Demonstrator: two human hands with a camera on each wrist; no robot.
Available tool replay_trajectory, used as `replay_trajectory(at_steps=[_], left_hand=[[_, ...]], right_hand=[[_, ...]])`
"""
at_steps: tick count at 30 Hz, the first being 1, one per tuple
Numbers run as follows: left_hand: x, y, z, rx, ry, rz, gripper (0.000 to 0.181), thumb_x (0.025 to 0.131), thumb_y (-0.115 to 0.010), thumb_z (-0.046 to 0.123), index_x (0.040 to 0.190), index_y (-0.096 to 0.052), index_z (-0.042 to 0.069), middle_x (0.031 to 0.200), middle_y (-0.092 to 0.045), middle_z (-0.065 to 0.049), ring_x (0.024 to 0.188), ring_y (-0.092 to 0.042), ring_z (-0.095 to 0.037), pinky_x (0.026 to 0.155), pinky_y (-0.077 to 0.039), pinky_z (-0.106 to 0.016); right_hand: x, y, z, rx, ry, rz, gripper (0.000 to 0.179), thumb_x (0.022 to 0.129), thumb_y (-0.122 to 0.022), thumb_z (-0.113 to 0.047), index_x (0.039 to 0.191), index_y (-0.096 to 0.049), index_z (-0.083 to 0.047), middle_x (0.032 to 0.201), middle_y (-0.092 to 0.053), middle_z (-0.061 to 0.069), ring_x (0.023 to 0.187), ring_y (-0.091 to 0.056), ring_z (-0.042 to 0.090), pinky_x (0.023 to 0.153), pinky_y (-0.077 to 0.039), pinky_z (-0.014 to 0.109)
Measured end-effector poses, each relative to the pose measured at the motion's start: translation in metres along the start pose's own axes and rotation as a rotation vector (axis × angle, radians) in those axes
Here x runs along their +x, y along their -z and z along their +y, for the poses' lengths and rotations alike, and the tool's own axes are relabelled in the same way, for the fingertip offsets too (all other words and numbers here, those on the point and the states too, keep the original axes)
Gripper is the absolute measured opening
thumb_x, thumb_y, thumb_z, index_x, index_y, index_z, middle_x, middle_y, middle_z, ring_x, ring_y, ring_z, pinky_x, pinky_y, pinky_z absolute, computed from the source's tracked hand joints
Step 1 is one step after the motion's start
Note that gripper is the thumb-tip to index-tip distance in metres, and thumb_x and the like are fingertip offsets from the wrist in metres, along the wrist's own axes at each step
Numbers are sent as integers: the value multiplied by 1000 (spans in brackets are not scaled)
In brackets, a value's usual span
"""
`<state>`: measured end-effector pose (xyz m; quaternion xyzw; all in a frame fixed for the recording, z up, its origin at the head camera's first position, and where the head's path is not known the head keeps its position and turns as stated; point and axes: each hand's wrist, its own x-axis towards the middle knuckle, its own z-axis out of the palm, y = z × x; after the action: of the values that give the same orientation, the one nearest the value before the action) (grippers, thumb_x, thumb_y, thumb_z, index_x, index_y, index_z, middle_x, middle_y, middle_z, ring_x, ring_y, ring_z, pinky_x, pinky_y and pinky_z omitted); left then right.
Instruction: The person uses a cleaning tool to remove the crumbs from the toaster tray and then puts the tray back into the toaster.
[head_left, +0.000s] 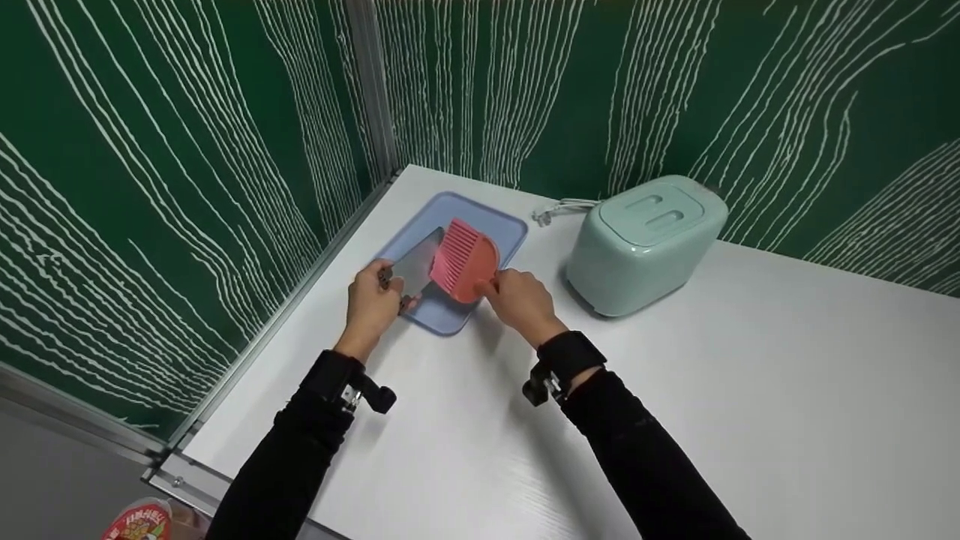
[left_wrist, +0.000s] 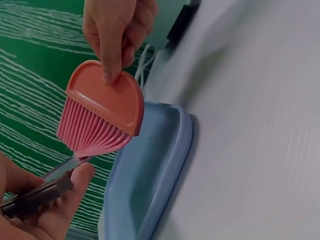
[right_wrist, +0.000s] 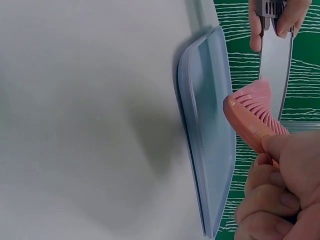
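My left hand (head_left: pixel 373 300) grips a thin metal crumb tray (head_left: pixel 417 262) by its dark slotted end piece (left_wrist: pixel 42 195), tilting it over a shallow blue tray (head_left: pixel 444 324). In my right hand (head_left: pixel 525 300) is a brush (head_left: pixel 474 271) with a half-round orange handle and pink bristles; thumb and fingers pinch the handle's edge. The bristles (right_wrist: pixel 257 95) lie against the metal face, their tips bent together in the left wrist view. Part of the metal sheet is hidden behind the brush.
A mint-green toaster (head_left: pixel 641 255) stands on the white table (head_left: pixel 712 420) right of the blue tray, its pale cord and plug (head_left: pixel 566 208) behind it. Green walls with white lines (head_left: pixel 480 90) border the table's back and left. A red-labelled tub (head_left: pixel 141 521) sits below the table's near left corner.
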<state>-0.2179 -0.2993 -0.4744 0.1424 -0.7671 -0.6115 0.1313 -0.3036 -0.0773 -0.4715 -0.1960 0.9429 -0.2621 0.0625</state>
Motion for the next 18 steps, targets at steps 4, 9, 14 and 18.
replay_trajectory(at_steps=[4, 9, 14, 18], left_hand=[[-3, -3, 0, 117, -70, -1, 34, 109, -53, 4, 141, -60, -4, 128, -68, -26, 93, -79, -32, 71, -66, -25], [-7, -6, 1, 197, -136, 0, 32, 109, -54, 4, 138, -62, -5, 125, -72, -27, 100, -78, -36, 73, -67, -29], [-7, -7, 3, 227, -155, 16, 29, 108, -54, 4, 134, -64, -4, 122, -74, -26, 98, -78, -35, 72, -67, -30], [-8, -7, 3, 274, -174, 21, 29, 108, -54, 5, 134, -65, -3, 121, -75, -25, 99, -79, -35, 75, -68, -34]], right_hand=[[0, 0, 0, -16, -10, 5, 45, 111, -57, -44, 75, -55, -17, 80, -61, 3, 71, -54, 19, 59, -40, 32], [-1, -1, 1, -30, -21, 24, 44, 111, -57, -42, 77, -58, -15, 80, -63, 5, 71, -55, 20, 59, -41, 32], [-1, -1, 3, -66, -21, 57, 42, 111, -58, -41, 79, -59, -14, 82, -65, 6, 73, -57, 21, 60, -42, 34], [-2, 1, 6, -82, -29, 55, 43, 112, -57, -41, 78, -56, -14, 78, -60, 4, 71, -56, 20, 59, -40, 33]])
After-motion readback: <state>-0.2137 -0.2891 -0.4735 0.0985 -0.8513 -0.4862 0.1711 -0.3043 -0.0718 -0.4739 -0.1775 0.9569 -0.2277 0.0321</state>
